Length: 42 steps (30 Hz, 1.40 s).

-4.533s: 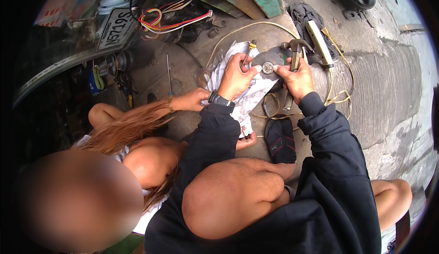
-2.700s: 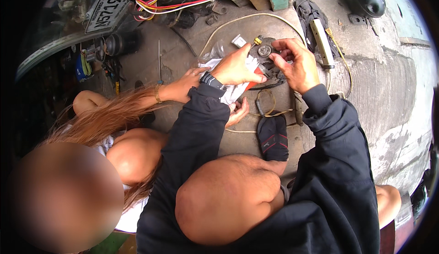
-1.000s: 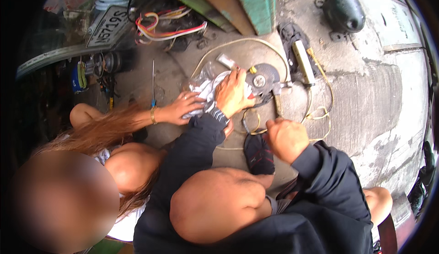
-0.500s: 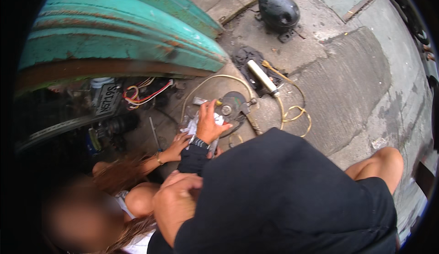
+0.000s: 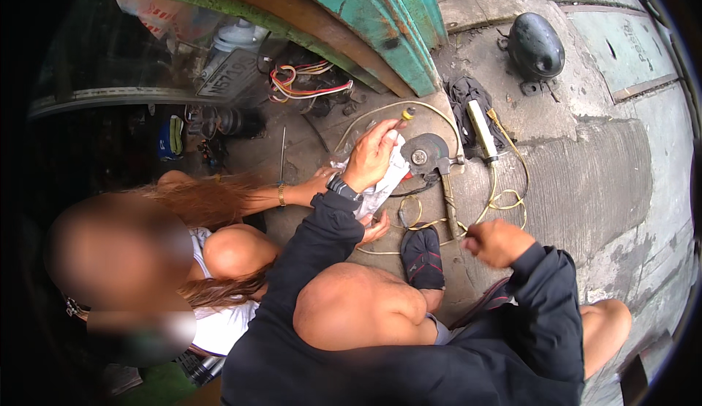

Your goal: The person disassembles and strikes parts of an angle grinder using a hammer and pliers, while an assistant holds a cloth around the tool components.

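My left hand (image 5: 371, 159), a watch on its wrist, bends over a crumpled white cloth or plastic bundle (image 5: 384, 181). Its thumb and fingers are drawn together, and what they grip is partly hidden. By the fingertips is a small yellow-and-black piece (image 5: 408, 114); I cannot tell whether I hold it. Another person's hands (image 5: 375, 228) touch the bundle from the left and from below. My right hand (image 5: 501, 243) is curled closed above the ground, near a hammer (image 5: 448, 195); its contents are hidden. Between the bundle and hammer lies a dark round disc with a metal hub (image 5: 419, 157).
A pale cylinder with a yellow cord (image 5: 482, 131) lies on dark cloth at right. Farther off sits a black compressor (image 5: 536, 46). Coloured wires (image 5: 307, 84) and a thin screwdriver (image 5: 283, 156) lie left. The person crouches at left, beside my knee (image 5: 358, 305).
My right hand has left the area by my left sleeve and swung right. My left hand stays by the bundle. The view has shifted, uncovering my knee and shoe.
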{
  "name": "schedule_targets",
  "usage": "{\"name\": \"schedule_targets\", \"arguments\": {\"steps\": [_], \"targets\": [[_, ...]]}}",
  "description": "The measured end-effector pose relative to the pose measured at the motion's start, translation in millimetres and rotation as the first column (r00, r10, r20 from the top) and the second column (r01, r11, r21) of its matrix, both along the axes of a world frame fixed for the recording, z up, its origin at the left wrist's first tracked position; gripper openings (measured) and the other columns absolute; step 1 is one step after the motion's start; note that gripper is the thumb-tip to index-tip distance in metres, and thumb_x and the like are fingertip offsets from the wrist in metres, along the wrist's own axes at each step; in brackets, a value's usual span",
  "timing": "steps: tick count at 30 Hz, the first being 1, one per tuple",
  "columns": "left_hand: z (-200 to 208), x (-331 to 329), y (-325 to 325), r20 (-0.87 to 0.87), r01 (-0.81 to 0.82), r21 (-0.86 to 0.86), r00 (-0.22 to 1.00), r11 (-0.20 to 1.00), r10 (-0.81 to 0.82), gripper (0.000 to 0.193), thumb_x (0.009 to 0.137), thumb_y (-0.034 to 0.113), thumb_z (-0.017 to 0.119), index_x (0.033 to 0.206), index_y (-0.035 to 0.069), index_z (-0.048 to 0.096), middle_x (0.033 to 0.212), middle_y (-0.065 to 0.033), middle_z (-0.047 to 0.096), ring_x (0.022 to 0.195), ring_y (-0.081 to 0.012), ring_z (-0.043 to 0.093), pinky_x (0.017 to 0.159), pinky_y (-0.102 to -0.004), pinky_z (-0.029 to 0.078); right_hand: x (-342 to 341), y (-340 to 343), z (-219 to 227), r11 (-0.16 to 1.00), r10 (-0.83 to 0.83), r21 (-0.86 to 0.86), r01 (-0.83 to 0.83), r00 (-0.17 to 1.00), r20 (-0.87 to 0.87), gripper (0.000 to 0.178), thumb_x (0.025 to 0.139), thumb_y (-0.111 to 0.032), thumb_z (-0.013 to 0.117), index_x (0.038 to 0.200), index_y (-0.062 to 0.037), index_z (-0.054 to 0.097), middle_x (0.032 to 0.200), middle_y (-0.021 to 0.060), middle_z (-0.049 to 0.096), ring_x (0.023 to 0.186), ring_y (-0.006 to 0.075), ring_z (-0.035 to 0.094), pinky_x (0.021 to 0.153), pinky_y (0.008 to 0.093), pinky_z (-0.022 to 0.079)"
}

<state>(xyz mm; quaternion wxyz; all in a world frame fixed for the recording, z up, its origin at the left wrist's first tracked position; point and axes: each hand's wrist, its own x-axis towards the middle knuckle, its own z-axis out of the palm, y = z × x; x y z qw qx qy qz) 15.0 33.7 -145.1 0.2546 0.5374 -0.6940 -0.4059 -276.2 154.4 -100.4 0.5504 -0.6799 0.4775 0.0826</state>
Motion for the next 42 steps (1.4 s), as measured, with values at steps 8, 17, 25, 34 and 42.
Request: {"name": "schedule_targets", "arguments": {"steps": [8, 17, 25, 34, 42], "targets": [[-30, -103, 60, 0.143, 0.380, -0.452, 0.924, 0.807, -0.354, 0.034, 0.083, 0.008, 0.059, 0.116, 0.013, 0.063, 0.103, -0.0080, 0.059, 0.101, -0.0295, 0.056, 0.091, -0.0431, 0.040, 46, 18, -156, 0.578, -0.507, -0.549, 0.604, 0.793, 0.338, 0.030, 0.086, -0.006, 0.067, 0.113, 0.0009, 0.057, 0.104, 0.0236, 0.064, 0.092, 0.0434, 0.062, 0.081, 0.0508, 0.050], [-53, -99, 59, 0.155, 0.256, -0.429, 0.966, 0.866, -0.209, 0.037, 0.081, 0.007, 0.059, 0.118, 0.008, 0.064, 0.103, -0.0094, 0.057, 0.099, -0.0296, 0.053, 0.087, -0.0427, 0.037, 84, 23, -187, 0.674, -0.632, -0.346, 0.653, 0.752, 0.189, 0.042, 0.087, -0.025, 0.070, 0.120, -0.0023, 0.057, 0.108, 0.0273, 0.066, 0.102, 0.0481, 0.062, 0.086, 0.0509, 0.050], [-68, -81, 44, 0.134, 0.241, -0.420, 0.970, 0.875, -0.203, 0.030, 0.087, 0.006, 0.059, 0.117, 0.005, 0.064, 0.098, -0.0096, 0.062, 0.093, -0.0300, 0.060, 0.084, -0.0420, 0.046, 76, 9, -185, 0.529, -0.844, -0.046, 0.847, 0.531, 0.070, 0.039, 0.082, -0.023, 0.066, 0.110, 0.0035, 0.056, 0.097, 0.0299, 0.066, 0.095, 0.0454, 0.065, 0.086, 0.0496, 0.049], [-68, -35, -41, -0.583, 0.480, 0.390, 0.789, 0.786, -0.193, 0.018, 0.106, 0.009, 0.045, 0.116, -0.001, 0.057, 0.103, -0.0074, 0.065, 0.102, -0.0169, 0.065, 0.094, -0.0323, 0.052, 18, -8, -52, 0.277, -0.859, 0.303, 0.912, 0.094, 0.502, 0.026, 0.107, -0.032, 0.052, 0.102, -0.0068, 0.055, 0.071, -0.0027, 0.050, 0.055, 0.0056, 0.046, 0.049, 0.0224, 0.040], [-55, -35, -55, -0.470, 0.542, 0.427, 0.817, 0.724, -0.335, 0.018, 0.103, 0.006, 0.045, 0.113, -0.001, 0.059, 0.105, -0.0071, 0.068, 0.101, -0.0153, 0.065, 0.093, -0.0303, 0.051, -6, 3, 2, 0.161, -0.927, 0.345, 0.925, 0.022, 0.374, 0.032, 0.108, -0.032, 0.047, 0.118, -0.0038, 0.057, 0.073, -0.0024, 0.050, 0.056, 0.0040, 0.045, 0.047, 0.0212, 0.037]]}}
